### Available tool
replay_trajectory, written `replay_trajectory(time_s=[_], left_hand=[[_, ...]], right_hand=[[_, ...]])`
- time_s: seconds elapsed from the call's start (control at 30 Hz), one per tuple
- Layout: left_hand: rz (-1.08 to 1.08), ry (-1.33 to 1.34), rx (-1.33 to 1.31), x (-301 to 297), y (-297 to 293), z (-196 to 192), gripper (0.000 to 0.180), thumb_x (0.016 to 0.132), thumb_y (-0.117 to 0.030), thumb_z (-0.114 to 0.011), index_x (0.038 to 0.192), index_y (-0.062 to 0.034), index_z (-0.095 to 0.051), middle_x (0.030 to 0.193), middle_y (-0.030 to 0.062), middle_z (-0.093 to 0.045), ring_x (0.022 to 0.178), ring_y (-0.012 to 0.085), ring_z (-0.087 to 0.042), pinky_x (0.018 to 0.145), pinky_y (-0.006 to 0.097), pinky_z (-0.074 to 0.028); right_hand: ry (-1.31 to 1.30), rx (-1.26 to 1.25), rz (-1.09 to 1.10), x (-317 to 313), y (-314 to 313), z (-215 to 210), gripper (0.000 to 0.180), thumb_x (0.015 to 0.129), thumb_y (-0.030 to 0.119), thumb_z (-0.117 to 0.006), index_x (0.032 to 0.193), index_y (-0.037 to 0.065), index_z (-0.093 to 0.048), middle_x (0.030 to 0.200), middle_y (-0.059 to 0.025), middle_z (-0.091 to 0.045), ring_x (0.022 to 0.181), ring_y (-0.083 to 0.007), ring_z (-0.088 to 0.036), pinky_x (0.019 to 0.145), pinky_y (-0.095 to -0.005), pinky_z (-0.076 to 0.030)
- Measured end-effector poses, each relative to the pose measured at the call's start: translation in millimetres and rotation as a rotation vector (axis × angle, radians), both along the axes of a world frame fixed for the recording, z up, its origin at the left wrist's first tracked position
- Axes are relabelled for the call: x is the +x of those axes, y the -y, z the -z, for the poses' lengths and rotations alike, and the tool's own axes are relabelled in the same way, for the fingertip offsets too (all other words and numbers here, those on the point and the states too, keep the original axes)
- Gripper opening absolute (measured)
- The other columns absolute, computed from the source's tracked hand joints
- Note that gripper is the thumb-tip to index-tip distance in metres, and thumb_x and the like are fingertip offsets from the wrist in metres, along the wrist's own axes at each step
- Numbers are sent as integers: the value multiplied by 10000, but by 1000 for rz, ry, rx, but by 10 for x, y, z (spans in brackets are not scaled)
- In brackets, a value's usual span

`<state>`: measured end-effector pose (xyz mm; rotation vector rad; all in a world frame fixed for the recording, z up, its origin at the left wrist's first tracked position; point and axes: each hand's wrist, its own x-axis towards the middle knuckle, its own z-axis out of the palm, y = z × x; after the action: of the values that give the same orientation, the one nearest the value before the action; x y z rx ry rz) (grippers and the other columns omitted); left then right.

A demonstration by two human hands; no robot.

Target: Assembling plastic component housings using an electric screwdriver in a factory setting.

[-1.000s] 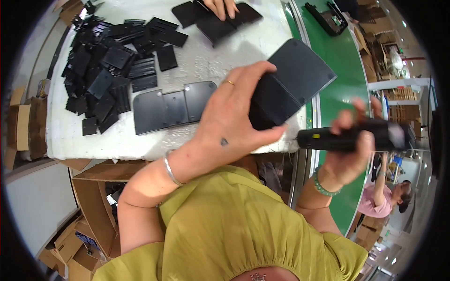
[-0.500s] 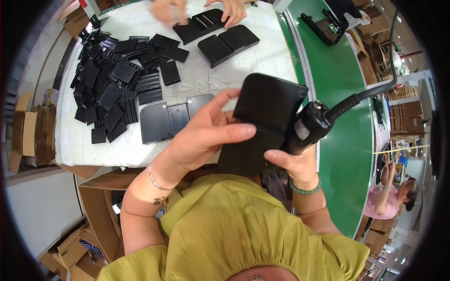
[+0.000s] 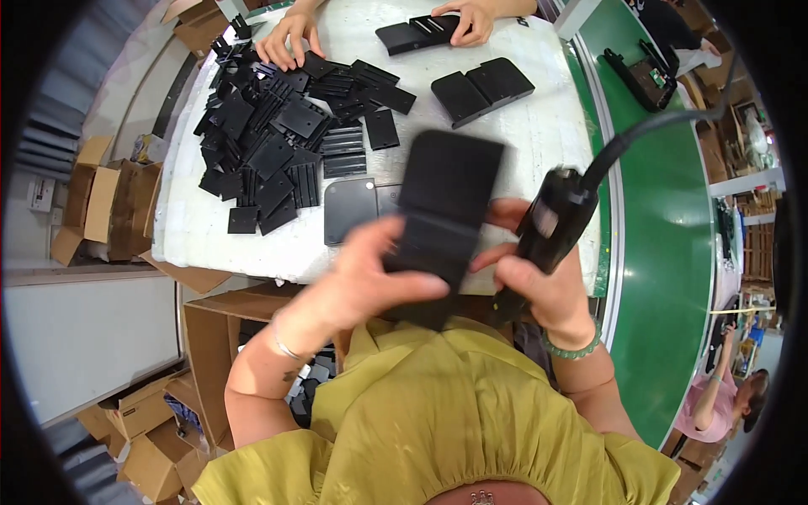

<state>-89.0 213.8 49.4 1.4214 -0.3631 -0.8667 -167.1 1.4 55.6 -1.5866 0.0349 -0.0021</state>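
My left hand (image 3: 366, 273) grips a black plastic panel (image 3: 450, 185) by its left edge, thumb across its face. The panel is held up in front of me above the table's near edge, blurred by motion. In my right hand (image 3: 551, 295) is a black corded electric screwdriver (image 3: 557, 217), its cord end up and its tip hidden. My right fingertips reach close to the panel's right edge; whether they touch it I cannot tell. Behind the held panel, another black panel (image 3: 349, 210) lies partly covered on the table.
A heap of small black plates (image 3: 278, 156) covers the left of the white table (image 3: 278, 257). A two-part black panel (image 3: 484, 88) lies at the far right. Across the table, a co-worker's hand (image 3: 290, 40) touches the heap; the other (image 3: 471, 21) holds a panel. An open carton (image 3: 210, 337) stands below.
The held panel has turned more upright and shifted slightly left relative to my body. My right hand and screwdriver have drawn apart from it. The co-worker's left hand has moved to the heap.
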Motion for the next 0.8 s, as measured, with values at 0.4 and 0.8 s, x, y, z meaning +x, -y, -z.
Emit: replay_trajectory(time_s=[0.4, 0.8], left_hand=[[-162, 16, 41, 592, -479, 248, 300, 743, 20, -678, 1032, -6, -606, 949, 31, -644, 860, 100, -588, 803, 228, -468], [-383, -445, -582, -54, 253, 262, 378, 846, 20, -545, 1215, -9, -468, 1172, 91, -556, 1073, 191, -553, 942, 325, -431]], right_hand=[[-357, 288, -47, 351, 15, 204, 405, 757, 74, -658, 1126, -1, -507, 1036, -96, -573, 769, -180, -641, 542, -215, -430], [3, 437, 213, 337, -45, -24, 274, 728, 79, -732, 941, 11, -573, 765, -8, -575, 642, -69, -531, 566, -216, -431]])
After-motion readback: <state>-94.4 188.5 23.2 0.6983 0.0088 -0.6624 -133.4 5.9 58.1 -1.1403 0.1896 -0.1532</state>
